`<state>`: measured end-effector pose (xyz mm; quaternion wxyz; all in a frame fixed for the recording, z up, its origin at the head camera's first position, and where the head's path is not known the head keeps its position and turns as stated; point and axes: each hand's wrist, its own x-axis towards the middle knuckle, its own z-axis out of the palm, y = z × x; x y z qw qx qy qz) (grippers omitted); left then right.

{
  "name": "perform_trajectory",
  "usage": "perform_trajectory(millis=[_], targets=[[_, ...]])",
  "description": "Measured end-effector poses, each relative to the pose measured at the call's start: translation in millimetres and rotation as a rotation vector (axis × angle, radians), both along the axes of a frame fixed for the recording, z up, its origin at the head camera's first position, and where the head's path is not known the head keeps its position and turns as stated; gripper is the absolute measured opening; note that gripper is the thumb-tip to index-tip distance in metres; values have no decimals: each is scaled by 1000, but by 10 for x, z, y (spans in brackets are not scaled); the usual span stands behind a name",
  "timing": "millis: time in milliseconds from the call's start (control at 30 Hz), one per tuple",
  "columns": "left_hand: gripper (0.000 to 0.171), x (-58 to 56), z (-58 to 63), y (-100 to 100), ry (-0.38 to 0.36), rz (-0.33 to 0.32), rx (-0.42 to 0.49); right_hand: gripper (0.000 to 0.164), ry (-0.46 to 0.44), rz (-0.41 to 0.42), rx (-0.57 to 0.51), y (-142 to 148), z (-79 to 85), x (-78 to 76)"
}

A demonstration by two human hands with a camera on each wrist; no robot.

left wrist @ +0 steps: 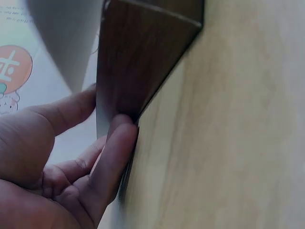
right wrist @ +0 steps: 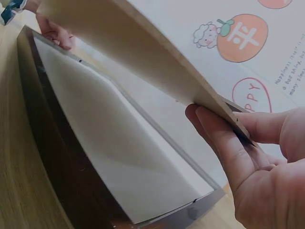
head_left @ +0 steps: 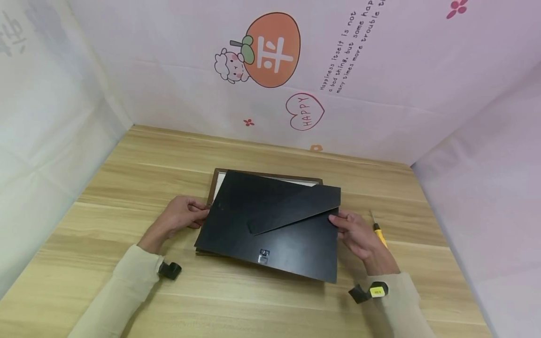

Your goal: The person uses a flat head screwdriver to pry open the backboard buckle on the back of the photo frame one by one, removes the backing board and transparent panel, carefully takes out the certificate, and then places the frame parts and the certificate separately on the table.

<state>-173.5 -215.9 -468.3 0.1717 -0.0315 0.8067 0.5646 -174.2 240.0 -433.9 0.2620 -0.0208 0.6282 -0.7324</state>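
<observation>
My right hand pinches the right edge of a black picture frame backing board, thumb on top and fingers beneath. On the board's upper face are a folded-down easel stand and a small metal hanger. In the right wrist view the board's plain brown underside is tilted up over the brown picture frame. White paper lies inside the frame. My left hand holds the frame's left side; in the left wrist view its fingers press the outer wall and its thumb is at the upper edge.
A yellow and black screwdriver lies on the wooden table just beyond my right hand. A printed cloth wall rises behind the table, with more cloth along both sides.
</observation>
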Motion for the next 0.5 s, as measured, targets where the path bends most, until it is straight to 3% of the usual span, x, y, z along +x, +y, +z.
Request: perform_trajectory(millis=[133,333,500], targets=[[26,6,9,36,55,3,-64,23,11,-10,-78,33,42,30],[21,14,41,86,156,39,-276,26,26,-72,-193,72,84,67],[22,47,47,70,157,64,-324,29,72,-130,-254,104,96,95]])
